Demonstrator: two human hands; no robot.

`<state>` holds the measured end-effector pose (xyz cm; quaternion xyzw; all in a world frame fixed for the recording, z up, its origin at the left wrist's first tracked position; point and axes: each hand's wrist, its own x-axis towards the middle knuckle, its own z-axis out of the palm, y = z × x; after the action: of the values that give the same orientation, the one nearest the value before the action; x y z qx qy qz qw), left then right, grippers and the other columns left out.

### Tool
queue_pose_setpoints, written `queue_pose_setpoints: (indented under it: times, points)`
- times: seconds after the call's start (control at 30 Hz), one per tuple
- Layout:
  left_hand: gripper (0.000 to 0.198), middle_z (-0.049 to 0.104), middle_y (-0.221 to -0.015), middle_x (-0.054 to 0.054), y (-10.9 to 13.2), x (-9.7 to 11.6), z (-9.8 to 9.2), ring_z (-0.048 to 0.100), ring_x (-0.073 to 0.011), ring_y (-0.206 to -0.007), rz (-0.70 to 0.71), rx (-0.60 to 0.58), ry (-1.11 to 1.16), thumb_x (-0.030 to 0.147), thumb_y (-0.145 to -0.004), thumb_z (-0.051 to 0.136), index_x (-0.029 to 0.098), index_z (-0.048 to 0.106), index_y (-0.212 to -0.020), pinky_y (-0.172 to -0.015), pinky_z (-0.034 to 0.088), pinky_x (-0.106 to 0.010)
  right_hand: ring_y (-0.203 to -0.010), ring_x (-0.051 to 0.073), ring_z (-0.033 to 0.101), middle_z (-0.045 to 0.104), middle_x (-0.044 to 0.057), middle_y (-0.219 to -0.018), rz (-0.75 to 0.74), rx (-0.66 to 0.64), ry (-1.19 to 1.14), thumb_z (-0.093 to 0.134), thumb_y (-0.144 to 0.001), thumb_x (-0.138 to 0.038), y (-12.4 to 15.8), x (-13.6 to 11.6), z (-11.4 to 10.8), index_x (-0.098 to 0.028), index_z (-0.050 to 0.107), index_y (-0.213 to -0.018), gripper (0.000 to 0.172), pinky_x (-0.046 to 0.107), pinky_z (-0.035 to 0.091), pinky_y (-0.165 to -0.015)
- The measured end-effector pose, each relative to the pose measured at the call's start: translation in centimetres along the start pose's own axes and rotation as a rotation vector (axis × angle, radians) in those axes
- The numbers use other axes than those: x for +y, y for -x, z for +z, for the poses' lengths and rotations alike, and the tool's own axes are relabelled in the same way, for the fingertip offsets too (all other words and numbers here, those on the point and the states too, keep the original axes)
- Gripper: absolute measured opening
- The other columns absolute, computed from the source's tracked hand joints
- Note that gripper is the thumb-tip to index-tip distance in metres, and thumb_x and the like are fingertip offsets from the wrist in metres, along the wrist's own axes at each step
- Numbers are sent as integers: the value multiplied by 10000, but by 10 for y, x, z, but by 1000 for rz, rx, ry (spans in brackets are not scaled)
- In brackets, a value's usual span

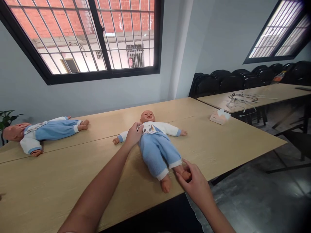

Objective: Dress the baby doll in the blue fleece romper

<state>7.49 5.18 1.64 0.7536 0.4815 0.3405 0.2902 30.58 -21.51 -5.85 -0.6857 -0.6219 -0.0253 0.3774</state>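
A baby doll (153, 145) in a white top and light blue overalls lies on its back on the table, head toward the window and bare feet toward me. My left hand (134, 134) rests at the doll's chest, beside the animal face on the bib; its fingers are bent against the cloth, and what they pinch is hidden. Around the doll's foot on the right side, my right hand (194, 179) is closed, thumb on one side and fingers on the other. The doll's other foot (166, 185) lies untouched near the table edge.
A second doll (58, 130) in like clothes lies at the left of the wooden table (73, 184). A tissue box (219, 117) stands to the right. Cables (243, 98) lie on the farther table, with black chairs (228, 81) stacked behind. A barred window (97, 38) is ahead.
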Motion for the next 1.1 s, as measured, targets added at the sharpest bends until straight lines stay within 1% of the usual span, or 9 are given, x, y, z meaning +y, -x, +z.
queue_pose_setpoints:
  times: [0.1,0.23,0.3,0.4,0.5,0.6,0.77,0.93,1.1]
  points:
    - [272,687,-1191,-126,0,3,-5,631,-275,-1096,-19,109,-77,392,-971,528,193,585,-1148,-978,459,-381,-873,275,691,664,77,-1014,-47,-74,76,644,-936,-426,-4,0,-5,-263,567,-1389,488,425,578,-737]
    - [236,652,-1165,-134,12,4,-22,574,-301,-1182,23,261,-206,357,-928,588,200,582,-1103,-1035,418,-416,-980,351,648,645,139,-1063,-161,195,183,619,-939,-371,4,-13,-12,-247,608,-1355,434,535,551,-830]
    - [188,673,-985,-73,25,0,-23,629,-255,-994,46,181,-164,387,-965,527,223,588,-1035,-924,462,-366,-1024,347,638,649,142,-1089,-278,283,142,620,-929,-288,14,-28,-11,-261,600,-1353,425,526,546,-868]
    - [246,684,-907,-40,49,-14,-9,633,-217,-851,-37,-78,67,441,-983,490,218,591,-1007,-809,470,-326,-1057,316,653,662,128,-1156,-397,137,23,645,-919,-266,28,-55,0,-279,571,-1361,448,463,574,-871]
    - [332,698,-1000,-56,70,-29,6,631,-208,-881,-91,-220,229,481,-969,515,185,584,-1103,-793,471,-312,-1163,346,636,631,159,-1277,-304,27,43,627,-947,-347,33,-71,19,-240,499,-1434,515,489,579,-920]
    - [392,665,-913,-28,81,-38,9,582,-180,-799,-94,-317,324,553,-941,557,169,609,-1001,-748,448,-293,-1216,343,621,596,179,-1329,-212,6,91,546,-991,-330,32,-72,36,-208,429,-1489,526,485,580,-946]
    - [473,623,-870,-7,83,-39,11,553,-173,-837,0,-249,593,655,-904,605,182,605,-912,-803,454,-291,-1226,334,632,610,180,-1337,-126,41,62,520,-994,-340,31,-55,43,-189,396,-1492,534,461,584,-938]
    - [522,684,-1193,-90,82,-38,24,615,-233,-1117,-56,-172,925,656,-935,583,183,612,-1153,-1022,468,-362,-914,313,746,758,125,-1032,66,-63,61,549,-941,-371,14,-44,25,-196,587,-1280,383,418,589,-755]
    - [526,701,-1282,-135,91,-30,21,653,-279,-1180,13,-543,768,472,-912,696,172,610,-1336,-1044,489,-406,-699,267,740,776,48,-830,266,-42,-68,600,-882,-485,-24,-57,-16,-247,662,-1109,334,333,520,-604]
